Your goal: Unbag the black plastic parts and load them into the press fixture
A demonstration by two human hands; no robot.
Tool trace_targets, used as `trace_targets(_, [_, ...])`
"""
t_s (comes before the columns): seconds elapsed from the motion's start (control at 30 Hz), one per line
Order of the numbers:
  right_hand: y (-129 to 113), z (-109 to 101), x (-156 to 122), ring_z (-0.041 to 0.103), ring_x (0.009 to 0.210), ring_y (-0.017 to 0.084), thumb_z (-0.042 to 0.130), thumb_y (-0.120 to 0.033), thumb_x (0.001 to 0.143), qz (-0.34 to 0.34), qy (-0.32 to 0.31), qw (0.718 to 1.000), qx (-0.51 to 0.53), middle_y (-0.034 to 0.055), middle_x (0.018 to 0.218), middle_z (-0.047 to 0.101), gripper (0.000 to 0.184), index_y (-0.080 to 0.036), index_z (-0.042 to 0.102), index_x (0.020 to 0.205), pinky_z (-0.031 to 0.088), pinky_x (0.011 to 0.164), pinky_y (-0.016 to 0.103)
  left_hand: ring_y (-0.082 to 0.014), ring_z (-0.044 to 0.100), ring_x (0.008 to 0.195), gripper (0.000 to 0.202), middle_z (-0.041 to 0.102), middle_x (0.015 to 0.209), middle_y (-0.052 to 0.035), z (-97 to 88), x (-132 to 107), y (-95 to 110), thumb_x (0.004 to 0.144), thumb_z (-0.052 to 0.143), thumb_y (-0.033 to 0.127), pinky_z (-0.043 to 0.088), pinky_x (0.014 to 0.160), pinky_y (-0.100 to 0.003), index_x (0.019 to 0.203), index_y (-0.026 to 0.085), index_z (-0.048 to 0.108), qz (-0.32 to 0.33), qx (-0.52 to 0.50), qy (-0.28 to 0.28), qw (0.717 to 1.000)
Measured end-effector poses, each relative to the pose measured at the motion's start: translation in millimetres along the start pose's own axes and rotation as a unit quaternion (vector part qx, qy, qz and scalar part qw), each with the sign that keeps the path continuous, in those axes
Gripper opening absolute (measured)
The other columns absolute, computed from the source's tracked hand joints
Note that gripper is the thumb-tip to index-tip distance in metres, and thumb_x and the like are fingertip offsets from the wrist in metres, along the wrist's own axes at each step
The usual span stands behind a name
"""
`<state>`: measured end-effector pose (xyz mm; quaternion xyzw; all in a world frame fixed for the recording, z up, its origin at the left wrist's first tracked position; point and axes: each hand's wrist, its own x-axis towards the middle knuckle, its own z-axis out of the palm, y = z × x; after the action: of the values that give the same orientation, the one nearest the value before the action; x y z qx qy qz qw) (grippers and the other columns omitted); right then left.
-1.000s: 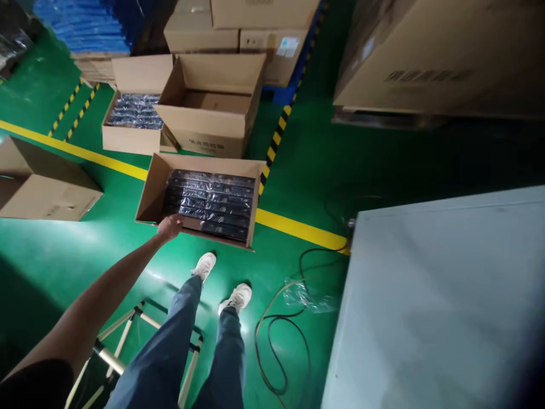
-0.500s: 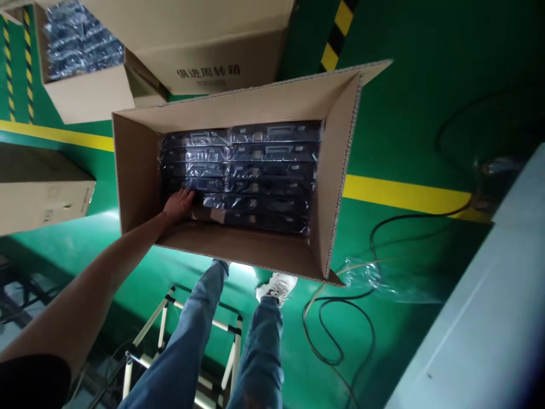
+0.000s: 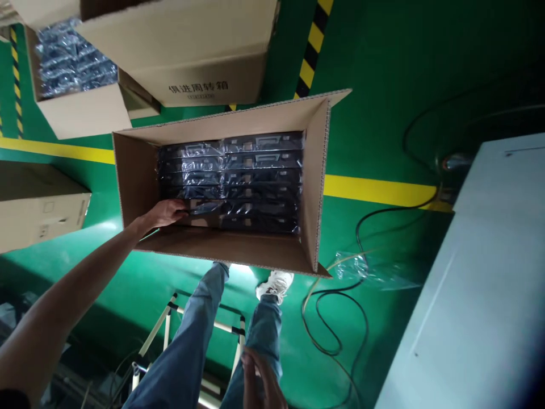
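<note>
An open cardboard box [image 3: 136,176] stands on the green floor in front of my feet. It holds a row of black flat units wrapped in clear plastic [image 3: 238,170]. My left hand [image 3: 164,213] reaches into the box at its near left corner, fingers closed round the end of the nearest wrapped unit [image 3: 221,207], which sits a little askew. My right hand [image 3: 259,378] shows at the bottom edge over my right thigh, fingers loosely apart and holding nothing.
A second box of wrapped units [image 3: 80,108] and a printed carton [image 3: 196,62] stand behind. Another carton [image 3: 38,199] is at left. A grey table [image 3: 477,295] fills the right. Black cable [image 3: 340,324], a plastic bag [image 3: 374,270] and a pipe frame [image 3: 157,335] lie nearby.
I have leaned in over the box. My left hand went from the box's front rim down inside onto the nearest unit. My right hand has come into view at the bottom.
</note>
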<state>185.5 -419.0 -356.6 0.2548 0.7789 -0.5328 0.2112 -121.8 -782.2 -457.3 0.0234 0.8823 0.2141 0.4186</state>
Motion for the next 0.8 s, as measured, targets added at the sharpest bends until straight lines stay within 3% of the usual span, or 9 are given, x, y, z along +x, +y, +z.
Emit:
trace_targets(0.1, [-30, 8, 37, 0.080, 0.080, 0.024, 0.062, -0.044, 0.101, -0.058, -0.031, 0.997, 0.040, 0.0107, 0.095, 0.083, 0.028, -0.024, 0.081, 0.106, 0.067, 0.074, 0.034, -0.0247, 0.073, 0.095, 0.045, 0.079, 0.106, -0.0106, -27.0, -30, 35, 0.098, 0.058, 0.053, 0.057, 0.085, -0.033, 0.108, 0.016, 0.080, 0.028, -0.069, 0.002, 0.997])
trace_targets(0.2, [-85, 19, 73, 0.080, 0.087, 0.023, 0.063, -0.046, 0.101, -0.074, -0.005, 0.992, 0.102, 0.0108, 0.101, 0.082, 0.031, -0.024, 0.077, 0.117, 0.068, 0.078, 0.036, -0.0252, 0.074, 0.096, 0.059, 0.080, 0.103, -0.0104, -44.3, -74, 90, 0.097, 0.058, 0.068, 0.058, 0.087, -0.034, 0.111, 0.015, 0.080, 0.049, -0.185, -0.018, 0.981])
trace_targets(0.3, [-150, 18, 93, 0.078, 0.097, 0.023, 0.062, -0.053, 0.100, -0.073, 0.033, 0.967, 0.242, 0.0138, 0.118, 0.078, 0.055, -0.023, 0.059, 0.146, 0.067, 0.083, 0.039, -0.0273, 0.073, 0.097, 0.062, 0.080, 0.098, -0.0113, -43.8, -122, 150, 0.087, 0.074, 0.071, 0.055, 0.092, -0.037, 0.106, 0.013, 0.082, 0.044, -0.407, -0.072, 0.909])
trace_targets(0.37, [-187, 6, 95, 0.076, 0.100, 0.022, 0.063, -0.057, 0.098, -0.082, 0.040, 0.943, 0.322, 0.0139, 0.123, 0.076, 0.066, -0.025, 0.048, 0.154, 0.066, 0.085, 0.040, -0.0254, 0.070, 0.095, 0.057, 0.078, 0.093, -0.0097, -37.7, -151, 187, 0.083, 0.081, 0.068, 0.053, 0.090, -0.034, 0.103, 0.014, 0.083, 0.054, -0.471, -0.086, 0.876])
trace_targets(0.47, [-223, -20, 80, 0.074, 0.113, 0.025, 0.071, -0.060, 0.091, -0.082, 0.060, 0.932, 0.348, 0.0138, 0.131, 0.074, 0.072, -0.026, 0.051, 0.152, 0.064, 0.098, 0.043, -0.0188, 0.064, 0.085, 0.050, 0.074, 0.087, -0.0066, -29.3, -189, 232, 0.081, 0.085, 0.063, 0.049, 0.077, -0.026, 0.095, 0.015, 0.082, 0.060, -0.475, -0.060, 0.876])
trace_targets(0.57, [-238, -47, 51, 0.068, 0.130, 0.030, 0.070, -0.064, 0.090, -0.048, 0.133, 0.930, 0.340, 0.0141, 0.142, 0.071, 0.068, -0.025, 0.060, 0.145, 0.058, 0.111, 0.050, -0.0160, 0.061, 0.081, 0.044, 0.071, 0.086, -0.0051, -23.5, -221, 270, 0.085, 0.084, 0.059, 0.047, 0.072, -0.024, 0.092, 0.016, 0.080, 0.083, -0.455, -0.054, 0.885])
trace_targets(0.63, [-243, -64, 27, 0.065, 0.137, 0.032, 0.066, -0.066, 0.091, -0.029, 0.180, 0.921, 0.345, 0.0135, 0.145, 0.070, 0.067, -0.025, 0.063, 0.143, 0.056, 0.115, 0.051, -0.0186, 0.065, 0.089, 0.042, 0.072, 0.095, -0.0063, -18.9, -239, 292, 0.088, 0.081, 0.058, 0.051, 0.080, -0.026, 0.097, 0.017, 0.079, 0.120, -0.453, -0.055, 0.881])
trace_targets(0.7, [-249, -80, 4, 0.061, 0.141, 0.031, 0.065, -0.070, 0.090, -0.016, 0.214, 0.909, 0.358, 0.0117, 0.151, 0.066, 0.070, -0.025, 0.063, 0.144, 0.054, 0.118, 0.050, -0.0241, 0.068, 0.105, 0.050, 0.073, 0.112, -0.0086, -13.1, -257, 313, 0.087, 0.080, 0.062, 0.054, 0.092, -0.031, 0.115, 0.021, 0.075, 0.163, -0.472, -0.072, 0.863])
trace_targets(0.8, [-256, -106, -28, 0.057, 0.146, 0.032, 0.067, -0.075, 0.085, 0.003, 0.242, 0.891, 0.384, 0.0093, 0.158, 0.061, 0.074, -0.027, 0.067, 0.141, 0.049, 0.124, 0.050, -0.0294, 0.067, 0.120, 0.069, 0.072, 0.129, -0.0118, -6.7, -283, 345, 0.088, 0.077, 0.064, 0.055, 0.106, -0.040, 0.141, 0.023, 0.061, 0.205, -0.461, -0.139, 0.852])
